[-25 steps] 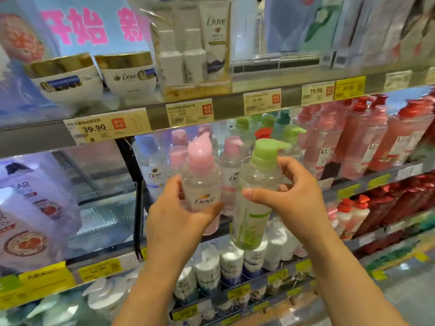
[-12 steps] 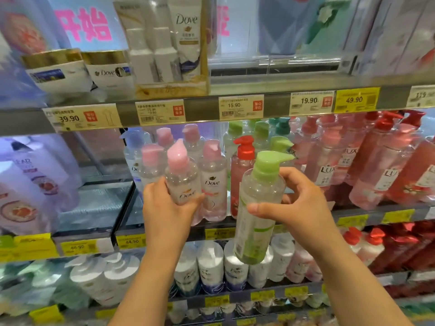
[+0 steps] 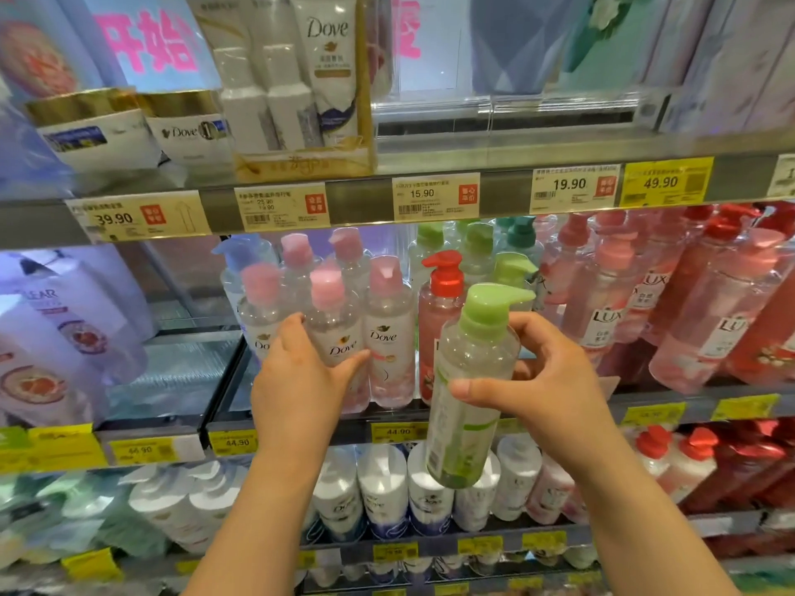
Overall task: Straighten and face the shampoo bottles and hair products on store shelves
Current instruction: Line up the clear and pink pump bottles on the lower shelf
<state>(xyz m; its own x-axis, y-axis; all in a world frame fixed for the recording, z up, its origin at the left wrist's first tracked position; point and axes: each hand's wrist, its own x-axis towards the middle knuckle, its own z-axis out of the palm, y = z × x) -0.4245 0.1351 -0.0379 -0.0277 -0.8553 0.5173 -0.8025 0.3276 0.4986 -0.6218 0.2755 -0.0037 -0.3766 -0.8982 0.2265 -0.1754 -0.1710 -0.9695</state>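
Green-pump bottle (image 3: 466, 380): being held clear of the shelf, tilted, nozzle pointing right.
Right hand (image 3: 546, 376): curling thumb and fingers round that bottle's upper body.
Pink-cap Dove bottle (image 3: 333, 337): standing on the middle shelf (image 3: 301, 428), left of the held bottle.
Left hand (image 3: 297, 376): wrapping round its lower body.
Red-pump bottle (image 3: 439, 320): standing between the two grips, behind.
Lux bottles (image 3: 611, 311): crowding the shelf, right of the right hand.
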